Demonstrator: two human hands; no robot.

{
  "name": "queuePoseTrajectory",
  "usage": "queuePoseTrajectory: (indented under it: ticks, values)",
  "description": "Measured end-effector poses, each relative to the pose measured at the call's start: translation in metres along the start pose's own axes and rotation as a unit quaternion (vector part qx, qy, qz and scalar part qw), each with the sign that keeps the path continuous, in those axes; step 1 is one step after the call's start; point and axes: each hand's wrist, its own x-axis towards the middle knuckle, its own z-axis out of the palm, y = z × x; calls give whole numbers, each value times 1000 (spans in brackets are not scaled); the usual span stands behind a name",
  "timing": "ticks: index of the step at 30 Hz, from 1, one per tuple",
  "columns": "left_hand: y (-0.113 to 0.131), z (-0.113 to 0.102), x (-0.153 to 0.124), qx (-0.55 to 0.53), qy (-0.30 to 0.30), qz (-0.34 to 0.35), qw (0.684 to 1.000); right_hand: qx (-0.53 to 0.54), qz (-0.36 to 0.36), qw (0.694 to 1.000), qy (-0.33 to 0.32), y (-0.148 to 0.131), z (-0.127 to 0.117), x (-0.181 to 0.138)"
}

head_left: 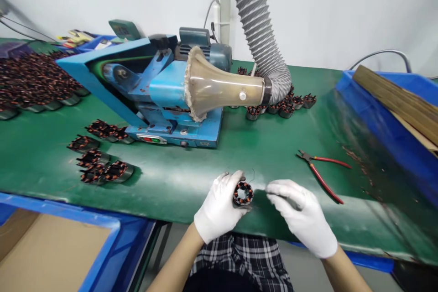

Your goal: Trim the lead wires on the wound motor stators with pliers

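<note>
My left hand (221, 205), in a white glove, is closed around a small motor stator (243, 193) with copper windings and a dark, slotted ring. Its round open end faces up toward me. A thin bent wire (253, 174) rises beside the stator's upper edge. Just to the right, my gloved right hand (299, 212) hovers over the bench front, apart from the stator. Its thumb and fingers are curved with a gap between them, and nothing shows in them. Red-handled cutting pliers (323, 173) lie open on the green bench beyond that hand.
A blue belt-driven machine (185, 86) with a tan funnel and grey hose (262, 23) stands at the back. Stators sit in groups at left (102, 164), far left (37, 77) and behind the funnel (286, 108). Blue bins stand at right (386, 118) and lower left (114, 232).
</note>
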Motion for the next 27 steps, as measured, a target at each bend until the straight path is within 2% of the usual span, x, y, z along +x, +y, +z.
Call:
queuePoseTrajectory:
  ticks: [2,5,8,10,15,18,20,21,22,24,27]
  values:
    - [0,1,1,8,-2,-5,1000,-3,-36,997,-64,-8,1,8]
    - [0,2,3,20,0,-12,1000,-142,-39,980,-137,-13,12,17]
    - [3,3,3,33,15,9,999,-226,-36,961,-156,-13,22,18]
    - [4,3,2,41,25,19,999,-239,-44,961,-135,-10,25,13]
    - [5,4,1,45,19,10,999,-144,-47,984,-92,12,15,-13]
    - [8,0,1,59,8,-3,998,-48,25,998,-45,25,-5,-24]
    - [15,-7,3,59,5,2,998,6,87,996,-15,24,-17,-26]
    - [20,-11,5,53,5,16,998,23,103,994,-19,20,-19,-24]
    - [24,-16,7,41,1,34,999,30,107,993,-40,14,-20,-21]
    - [32,-23,13,7,-33,59,998,34,89,987,-129,1,-13,-13]
    - [34,-26,22,-30,-125,38,991,38,62,968,-242,-9,7,0]
